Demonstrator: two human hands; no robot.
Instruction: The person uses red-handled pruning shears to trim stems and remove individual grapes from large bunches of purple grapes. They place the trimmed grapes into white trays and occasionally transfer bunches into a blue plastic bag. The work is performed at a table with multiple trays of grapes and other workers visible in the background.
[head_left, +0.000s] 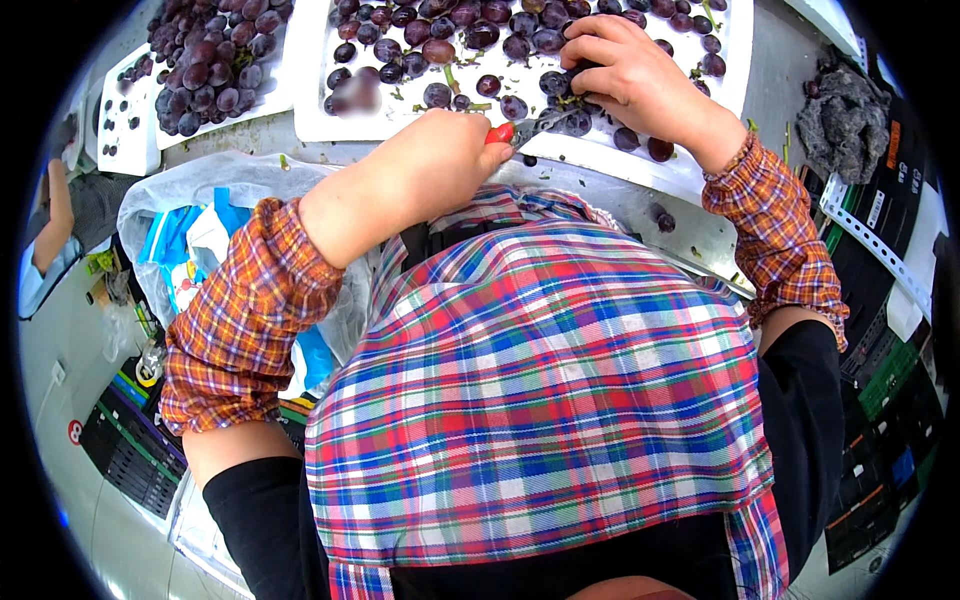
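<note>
My left hand (442, 169) grips the red handles of small metal snips (534, 129), whose blades reach toward a grape stem at the near side of a white foam tray (319, 112). Just right of the blades, the fingers of my right hand (626, 79) curl around dark purple grapes on a stem; my fingers partly hide them. Many loose grapes (437, 95), some with short green stems, and stem scraps lie about this tray. On another white tray (281, 90) to the left, a large heap of purple grapes (202, 75) is piled up.
A smaller white tray (112, 161) with a few grapes is at the far left, near another person's arm (56, 217). A translucent bag (150, 195) with blue-and-white packaging hangs below the metal table edge. A grey crumpled cloth (844, 124) lies at right, beside black crates.
</note>
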